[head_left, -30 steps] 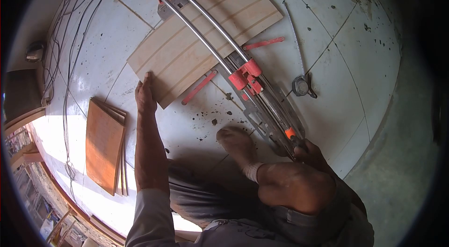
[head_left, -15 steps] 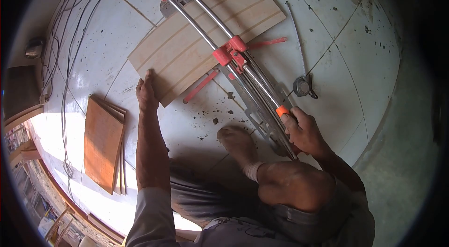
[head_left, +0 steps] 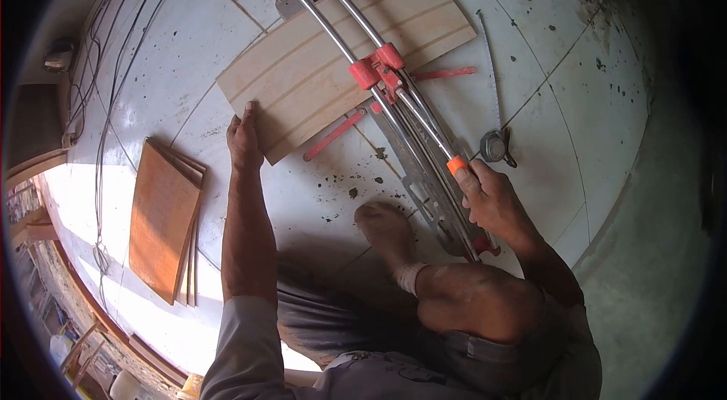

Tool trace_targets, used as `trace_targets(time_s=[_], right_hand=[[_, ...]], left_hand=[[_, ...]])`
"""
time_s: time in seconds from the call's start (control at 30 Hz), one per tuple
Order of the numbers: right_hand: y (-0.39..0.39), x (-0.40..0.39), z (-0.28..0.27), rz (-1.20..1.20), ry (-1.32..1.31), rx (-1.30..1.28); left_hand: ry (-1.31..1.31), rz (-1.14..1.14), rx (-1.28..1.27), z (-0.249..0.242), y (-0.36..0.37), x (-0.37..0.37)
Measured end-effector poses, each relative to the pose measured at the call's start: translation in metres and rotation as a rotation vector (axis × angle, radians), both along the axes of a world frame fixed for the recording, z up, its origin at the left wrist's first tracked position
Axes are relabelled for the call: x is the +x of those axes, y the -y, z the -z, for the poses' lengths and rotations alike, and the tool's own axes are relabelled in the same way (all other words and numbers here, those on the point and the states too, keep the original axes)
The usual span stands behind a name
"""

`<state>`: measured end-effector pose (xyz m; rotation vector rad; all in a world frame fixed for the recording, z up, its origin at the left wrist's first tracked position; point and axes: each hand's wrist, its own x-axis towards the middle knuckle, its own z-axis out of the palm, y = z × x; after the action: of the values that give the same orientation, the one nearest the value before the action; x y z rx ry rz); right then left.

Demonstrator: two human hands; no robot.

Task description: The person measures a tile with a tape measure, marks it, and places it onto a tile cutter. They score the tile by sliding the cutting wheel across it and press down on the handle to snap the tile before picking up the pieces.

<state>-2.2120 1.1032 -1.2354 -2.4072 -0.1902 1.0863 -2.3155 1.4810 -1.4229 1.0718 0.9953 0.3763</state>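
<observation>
A large beige tile (head_left: 295, 82) with parallel stripes on its face lies across the tile cutter, beneath its two steel rails (head_left: 352, 25). My left hand (head_left: 244, 139) grips the tile's lower left corner, thumb on top. My right hand (head_left: 491, 194) is closed round the orange-tipped handle (head_left: 457, 165) of the cutter. The red carriage (head_left: 377, 69) sits on the rails at the tile's near edge. One red arm (head_left: 333, 135) sticks out left of the cutter's base and another (head_left: 447, 74) right of it.
Orange-brown boards (head_left: 163, 222) lie stacked at the left. Black cables (head_left: 113, 97) run along the floor on the far left. A tape measure (head_left: 494, 146), its blade partly out, lies right of the cutter. My bare foot (head_left: 385, 229) is near the cutter's base.
The view has shifted slightly. The carriage and handle have moved a little up along the rails with my right hand. My left hand stays on the tile's corner.
</observation>
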Motion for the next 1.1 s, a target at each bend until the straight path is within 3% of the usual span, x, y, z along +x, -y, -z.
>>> trace_targets(time_s=[0.27, 0.5, 0.57, 1.1], right_hand=[[0.003, 0.002, 0.009, -0.001, -0.033, 0.025], [-0.012, 0.012, -0.016, -0.005, -0.111, -0.042], [-0.019, 0.013, -0.023, 0.080, -0.222, -0.029], [-0.028, 0.020, -0.034, 0.111, -0.276, 0.122]], left_hand=[[-0.029, -0.014, 0.005, -0.003, 0.002, 0.001], [-0.022, -0.017, 0.009, -0.002, 0.002, 0.001], [-0.018, -0.023, 0.003, -0.001, 0.002, 0.001], [-0.005, -0.037, 0.013, -0.001, 0.003, 0.002]])
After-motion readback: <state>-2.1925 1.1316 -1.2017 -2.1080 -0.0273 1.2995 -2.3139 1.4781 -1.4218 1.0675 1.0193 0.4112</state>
